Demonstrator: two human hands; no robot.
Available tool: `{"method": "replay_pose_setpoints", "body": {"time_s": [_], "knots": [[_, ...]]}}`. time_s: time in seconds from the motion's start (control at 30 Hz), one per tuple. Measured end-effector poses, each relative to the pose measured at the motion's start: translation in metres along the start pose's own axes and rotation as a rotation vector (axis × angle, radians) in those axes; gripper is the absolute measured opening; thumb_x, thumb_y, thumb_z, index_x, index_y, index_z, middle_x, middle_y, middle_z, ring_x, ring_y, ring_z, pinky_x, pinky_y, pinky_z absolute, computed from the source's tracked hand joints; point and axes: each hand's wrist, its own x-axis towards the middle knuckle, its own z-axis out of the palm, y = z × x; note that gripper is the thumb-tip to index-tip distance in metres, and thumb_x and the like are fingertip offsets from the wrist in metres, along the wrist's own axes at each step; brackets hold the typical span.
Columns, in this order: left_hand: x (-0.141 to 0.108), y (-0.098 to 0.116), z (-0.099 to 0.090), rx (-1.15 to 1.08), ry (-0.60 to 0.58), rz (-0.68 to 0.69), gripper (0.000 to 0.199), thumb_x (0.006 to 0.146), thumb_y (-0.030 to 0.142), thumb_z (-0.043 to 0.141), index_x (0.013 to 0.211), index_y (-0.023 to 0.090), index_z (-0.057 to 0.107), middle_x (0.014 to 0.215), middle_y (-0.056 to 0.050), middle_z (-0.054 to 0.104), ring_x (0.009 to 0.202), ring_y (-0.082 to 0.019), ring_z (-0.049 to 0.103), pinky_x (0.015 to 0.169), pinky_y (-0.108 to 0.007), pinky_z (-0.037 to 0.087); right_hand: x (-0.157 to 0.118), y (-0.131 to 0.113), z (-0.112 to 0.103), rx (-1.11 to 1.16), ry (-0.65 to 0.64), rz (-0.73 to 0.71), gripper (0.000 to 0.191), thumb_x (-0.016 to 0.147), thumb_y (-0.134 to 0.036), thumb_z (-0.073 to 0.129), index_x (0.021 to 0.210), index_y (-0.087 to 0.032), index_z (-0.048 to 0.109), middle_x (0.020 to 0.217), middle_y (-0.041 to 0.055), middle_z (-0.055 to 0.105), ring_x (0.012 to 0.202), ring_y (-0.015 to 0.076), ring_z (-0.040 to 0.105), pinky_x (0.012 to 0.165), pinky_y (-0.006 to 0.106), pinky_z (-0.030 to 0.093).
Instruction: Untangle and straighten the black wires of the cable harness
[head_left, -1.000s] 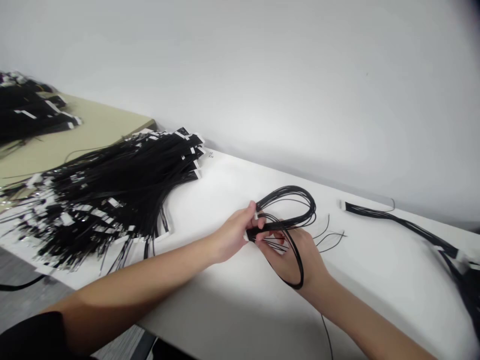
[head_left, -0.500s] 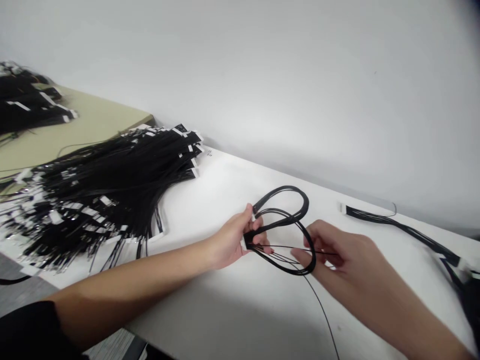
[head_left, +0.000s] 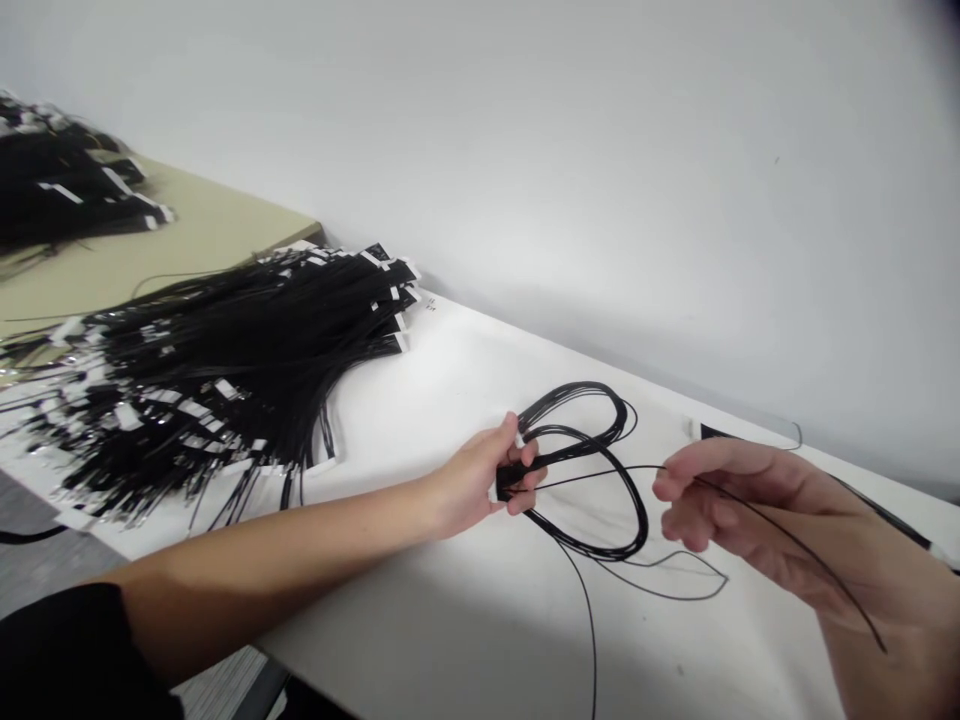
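Near the middle of the white table, my left hand [head_left: 480,475] grips a looped bundle of thin black wires [head_left: 634,500] by its connector end. Two large loops stick out to the right of my fingers. On the right, my right hand [head_left: 757,510] pinches a single black wire [head_left: 600,474] between thumb and fingers. That wire runs from the connector end across the loops, and its free end hangs over my right palm. Other loose wires trail below the loops.
A big pile of black wire bundles with white ends [head_left: 247,340] covers the left of the white table [head_left: 450,360]. More bundles [head_left: 67,190] lie on a yellowish table [head_left: 217,205] behind. Another cable [head_left: 885,515] lies partly behind my right hand. A wall rises beyond.
My right hand has moved right and away from the loops, drawing one wire out to the side. Thin wires now spread below and right of the loops. My left hand keeps its grip.
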Motion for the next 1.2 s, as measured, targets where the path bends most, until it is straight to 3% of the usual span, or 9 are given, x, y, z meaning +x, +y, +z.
{"method": "replay_pose_setpoints", "body": {"time_s": [0.23,0.4,0.5,0.67,0.87,0.93,1.0,1.1,1.2], "knots": [[0.000,0.000,0.001,0.025,0.062,0.015,0.055,0.083,0.070,0.040,0.073,0.017,0.041,0.066,0.003,0.047,0.044,-0.005,0.036,0.052,-0.023,0.020,0.012,0.020,0.011,-0.011,0.275,-0.265,0.015,0.086,-0.036,0.063,0.090,-0.026,0.073,0.069,0.0028,0.063,0.063,0.0147,0.061,0.058,0.028,0.055],[0.001,-0.004,0.000,0.147,0.061,0.021,0.055,0.085,0.069,0.037,0.072,0.016,0.043,0.067,-0.001,0.055,0.043,-0.006,0.038,0.053,-0.025,0.022,0.018,0.028,0.023,-0.018,0.374,-0.447,0.014,0.088,-0.031,0.061,0.090,-0.025,0.073,0.101,0.0046,0.066,0.084,0.0155,0.065,0.075,0.028,0.058],[0.002,-0.006,-0.001,0.178,-0.010,0.034,0.054,0.088,0.066,0.033,0.070,0.016,0.043,0.059,0.000,0.053,0.043,-0.007,0.037,0.051,-0.025,0.022,0.018,0.025,0.029,0.053,0.346,-0.417,0.016,0.089,-0.031,0.060,0.096,-0.024,0.072,0.091,0.0036,0.066,0.088,0.0173,0.067,0.086,0.035,0.057],[0.000,-0.005,0.000,0.212,-0.054,0.017,0.050,0.090,0.062,0.034,0.070,0.017,0.043,0.052,0.004,0.044,0.041,-0.007,0.034,0.048,-0.024,0.020,0.017,0.019,0.030,0.120,0.444,-0.285,0.024,0.089,-0.033,0.060,0.111,-0.026,0.064,0.068,-0.0015,0.062,0.069,0.0154,0.067,0.076,0.037,0.060],[-0.001,-0.005,0.002,0.271,-0.073,0.034,0.050,0.088,0.063,0.037,0.069,0.017,0.042,0.051,0.005,0.041,0.042,-0.007,0.033,0.048,-0.025,0.022,0.013,0.018,0.030,0.086,0.498,-0.443,0.014,0.090,-0.026,0.059,0.099,-0.030,0.068,0.072,-0.0011,0.060,0.069,0.0150,0.065,0.074,0.037,0.059],[-0.001,-0.005,0.002,0.295,-0.089,0.031,0.051,0.088,0.064,0.036,0.069,0.017,0.043,0.052,0.004,0.041,0.043,-0.008,0.034,0.048,-0.024,0.022,0.010,0.018,0.032,0.056,0.521,-0.473,0.016,0.088,-0.025,0.060,0.099,-0.030,0.069,0.073,-0.0003,0.060,0.064,0.0142,0.062,0.065,0.033,0.058],[-0.002,-0.004,0.001,0.335,-0.094,0.031,0.052,0.088,0.064,0.034,0.069,0.017,0.044,0.052,0.004,0.042,0.043,-0.009,0.036,0.048,-0.024,0.022,0.006,0.018,0.036,-0.022,0.535,-0.479,0.017,0.085,-0.026,0.064,0.099,-0.031,0.070,0.072,-0.0001,0.061,0.056,0.0129,0.057,0.054,0.030,0.052],[-0.004,-0.003,0.002,0.422,-0.094,0.035,0.053,0.091,0.062,0.030,0.070,0.016,0.046,0.052,0.003,0.045,0.044,-0.009,0.038,0.048,-0.024,0.024,0.003,0.017,0.043,-0.340,0.535,-0.448,0.009,0.079,-0.027,0.069,0.088,-0.028,0.072,0.070,0.0013,0.063,0.055,0.0136,0.053,0.048,0.027,0.045],[-0.006,-0.002,0.004,0.466,-0.115,0.049,0.054,0.093,0.059,0.024,0.071,0.016,0.047,0.053,0.003,0.046,0.044,-0.009,0.036,0.050,-0.024,0.026,0.004,0.016,0.046,-0.667,0.427,-0.450,0.008,0.081,-0.028,0.066,0.074,-0.024,0.069,0.065,0.0006,0.060,0.055,0.0123,0.049,0.045,0.024,0.039]]}}
